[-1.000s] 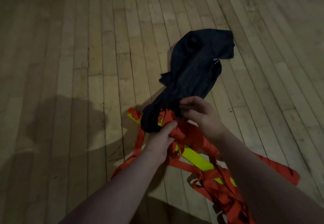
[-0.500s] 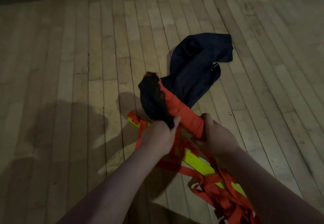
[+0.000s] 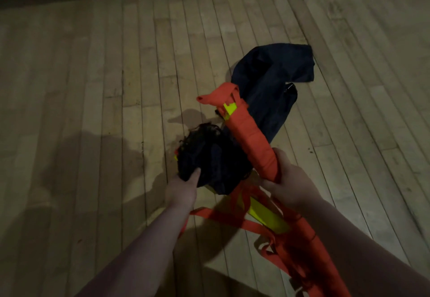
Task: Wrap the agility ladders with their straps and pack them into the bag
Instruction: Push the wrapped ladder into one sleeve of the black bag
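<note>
A wrapped agility ladder point(image 3: 249, 138), a bundle of yellow rungs bound in orange strap, points up and away from me. My right hand point(image 3: 288, 180) is shut around its lower end. A dark navy bag point(image 3: 272, 80) lies on the wooden floor behind it, and its bunched mouth point(image 3: 209, 159) is pulled toward me. My left hand point(image 3: 183, 187) grips that bunched mouth. The bundle's top is out of the bag, with a yellow rung end showing. A second ladder point(image 3: 267, 220) lies loose below my hands, orange straps tangled around yellow rungs.
Pale wooden floorboards point(image 3: 93, 87) stretch all around, with my shadow on the left. Loose orange straps point(image 3: 309, 261) trail along the floor under my right forearm toward the lower right.
The bag's mouth has slid down off the wrapped ladder, baring its orange top and yellow rung end. Both hands have lifted, the left pulling the bag mouth to the left.
</note>
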### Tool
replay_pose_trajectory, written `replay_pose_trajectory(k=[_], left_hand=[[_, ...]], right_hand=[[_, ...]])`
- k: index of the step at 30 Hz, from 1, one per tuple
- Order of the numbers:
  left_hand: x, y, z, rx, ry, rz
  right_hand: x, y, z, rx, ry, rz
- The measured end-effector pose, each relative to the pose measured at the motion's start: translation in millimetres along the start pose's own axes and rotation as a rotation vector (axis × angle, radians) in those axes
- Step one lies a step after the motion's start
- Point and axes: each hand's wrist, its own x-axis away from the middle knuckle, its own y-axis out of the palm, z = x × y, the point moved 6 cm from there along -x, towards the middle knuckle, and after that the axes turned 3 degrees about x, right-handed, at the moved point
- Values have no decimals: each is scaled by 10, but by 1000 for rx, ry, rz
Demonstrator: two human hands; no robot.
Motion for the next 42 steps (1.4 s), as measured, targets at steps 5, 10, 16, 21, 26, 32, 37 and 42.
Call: replay_pose_trajectory(k=[5,10,16,21,26,32,37,42], left_hand=[[-113,-248,65,183,41,163],[-231,-203,134,406,2,-44],[-181,-211,24,493,-58,-92],[-162,-241,10,420,39,-112],[-296,-332,99,645,-99,-10],[-83,-285,409,-286,738,69],[253,-145,568,-488,1136,76],[197,-180,512,-510,1000,-5]], right_hand=[[32,-159,127,156,-132,-128],[121,-82,112,430,-309,-242],[115,60,47,495,-337,-260],[52,186,-28,321,-292,-246],[37,289,-113,573,-272,-221],[58,274,-269,660,-331,-183],[45,264,-397,589,-332,-115],[-4,179,-414,413,-235,-99]])
